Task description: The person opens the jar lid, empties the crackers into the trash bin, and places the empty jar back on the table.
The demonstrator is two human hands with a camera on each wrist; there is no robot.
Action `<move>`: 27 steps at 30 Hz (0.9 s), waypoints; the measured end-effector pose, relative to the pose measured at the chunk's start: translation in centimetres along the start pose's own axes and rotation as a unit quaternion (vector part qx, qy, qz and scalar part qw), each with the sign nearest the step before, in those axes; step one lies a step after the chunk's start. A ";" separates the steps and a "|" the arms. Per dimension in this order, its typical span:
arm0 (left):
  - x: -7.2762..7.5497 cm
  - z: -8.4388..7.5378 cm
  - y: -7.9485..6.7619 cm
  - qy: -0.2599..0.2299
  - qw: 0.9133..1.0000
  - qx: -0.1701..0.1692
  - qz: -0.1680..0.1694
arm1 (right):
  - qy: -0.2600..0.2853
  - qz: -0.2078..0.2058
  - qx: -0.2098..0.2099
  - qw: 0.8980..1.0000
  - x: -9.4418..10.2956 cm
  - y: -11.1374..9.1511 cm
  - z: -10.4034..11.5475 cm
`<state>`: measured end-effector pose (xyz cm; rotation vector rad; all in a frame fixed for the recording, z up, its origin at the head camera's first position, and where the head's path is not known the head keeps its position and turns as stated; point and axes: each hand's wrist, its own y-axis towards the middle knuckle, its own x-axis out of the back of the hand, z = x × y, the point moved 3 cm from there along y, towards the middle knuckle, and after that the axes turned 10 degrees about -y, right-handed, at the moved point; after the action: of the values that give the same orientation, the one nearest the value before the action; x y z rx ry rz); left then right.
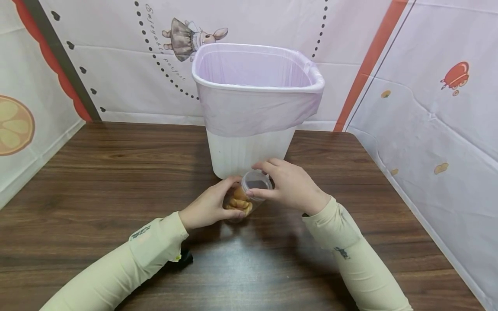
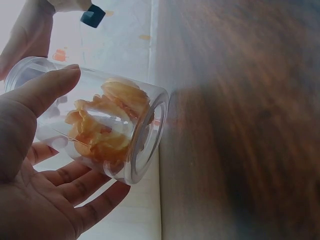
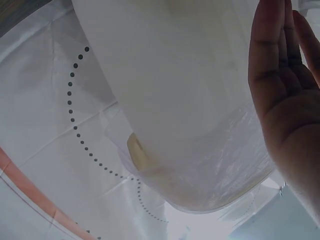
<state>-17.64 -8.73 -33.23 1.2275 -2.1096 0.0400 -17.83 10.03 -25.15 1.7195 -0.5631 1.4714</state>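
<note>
Cropped sleeves [image 1: 106,270] lead in, left hand [image 1: 208,207] gripping a part-hidden jar [image 2: 107,122], grip of right hand [image 1: 293,183] unclear.

white bin [image 1: 249,151], lilac liner [image 1: 256,110] over rim | wood table [image 1: 148,164] beneath | printed cloth [image 1: 256,21] behind | orange-slice print [image 1: 14,125], left

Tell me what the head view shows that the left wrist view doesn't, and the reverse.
Only the head view: the translucent lilac plastic bin liner and the printed rabbit in a grey-brown skirt.

Only the left wrist view: the small dark square-ended block beyond the bare right hand.

Both: the bare left hand gripping a clear cylindrical plastic jar of crinkled orange-yellow pieces, and the brown wood-grain table.
</note>
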 end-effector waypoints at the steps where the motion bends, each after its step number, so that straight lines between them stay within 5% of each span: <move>1: 0.0 0.0 0.0 -0.001 1.000 0.003 0.000 | -0.001 0.001 -0.002 1.000 0.0 0.0 0.0; 27: 0.0 -0.1 0.1 -0.012 1.000 0.004 0.004 | 0.018 -0.001 0.048 0.999 -0.1 0.0 0.0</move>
<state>-17.64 -8.66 -33.15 1.2288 -2.1379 0.0362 -17.81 9.98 -25.22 1.7636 -0.4782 1.5457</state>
